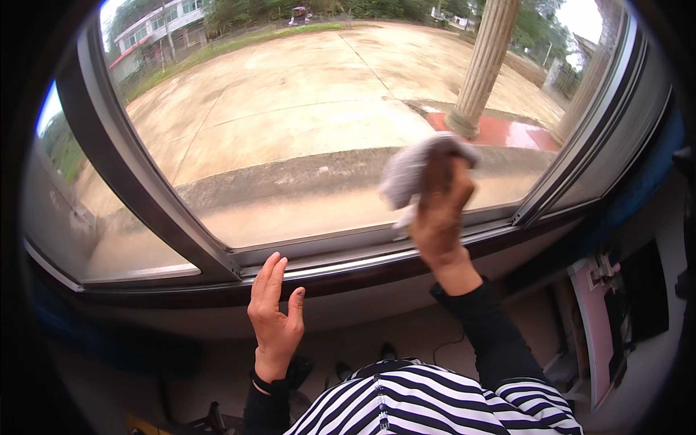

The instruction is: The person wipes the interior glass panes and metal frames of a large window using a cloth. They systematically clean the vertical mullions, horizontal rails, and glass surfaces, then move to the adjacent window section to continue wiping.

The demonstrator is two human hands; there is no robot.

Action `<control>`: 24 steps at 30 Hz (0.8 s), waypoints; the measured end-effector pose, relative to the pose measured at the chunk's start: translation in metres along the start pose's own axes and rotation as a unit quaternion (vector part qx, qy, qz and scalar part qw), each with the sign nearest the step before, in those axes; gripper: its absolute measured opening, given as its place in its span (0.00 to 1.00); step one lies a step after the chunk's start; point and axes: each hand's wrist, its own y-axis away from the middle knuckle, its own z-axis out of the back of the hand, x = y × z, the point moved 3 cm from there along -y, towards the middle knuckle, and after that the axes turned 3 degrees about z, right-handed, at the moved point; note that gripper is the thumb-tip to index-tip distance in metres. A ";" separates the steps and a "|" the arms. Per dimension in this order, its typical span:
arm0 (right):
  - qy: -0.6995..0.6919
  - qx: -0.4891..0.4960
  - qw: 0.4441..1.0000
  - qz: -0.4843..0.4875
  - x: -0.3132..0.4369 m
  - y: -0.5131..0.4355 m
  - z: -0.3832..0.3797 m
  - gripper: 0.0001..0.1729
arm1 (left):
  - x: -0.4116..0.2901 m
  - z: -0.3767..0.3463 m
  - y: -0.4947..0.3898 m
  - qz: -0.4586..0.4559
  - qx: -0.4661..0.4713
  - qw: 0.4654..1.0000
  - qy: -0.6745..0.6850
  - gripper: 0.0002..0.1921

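My right hand [443,217] is closed on a bunched light grey cloth [405,171], raised over the lower right part of a large window pane [272,125]; both are blurred, and whether the cloth touches the glass I cannot tell. Lower left, my left hand [276,315] holds nothing. Its fingers point up, with the thumb apart, and the fingertips are at the metal window track [337,261]. Below the track runs a dark sill edge [337,288].
Metal frame uprights [147,163] stand at the left and right of the pane. Beyond the glass lie a concrete yard and a fluted column [484,65]. At the lower right is a pink-topped desk [587,331] with a dark screen [644,293]. A thin cable [448,343] lies on the floor.
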 end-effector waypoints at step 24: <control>0.038 0.130 0.988 -0.077 -0.062 0.086 0.037 0.16 | 0.000 -0.025 -0.022 -0.074 0.041 0.994 -0.066 0.22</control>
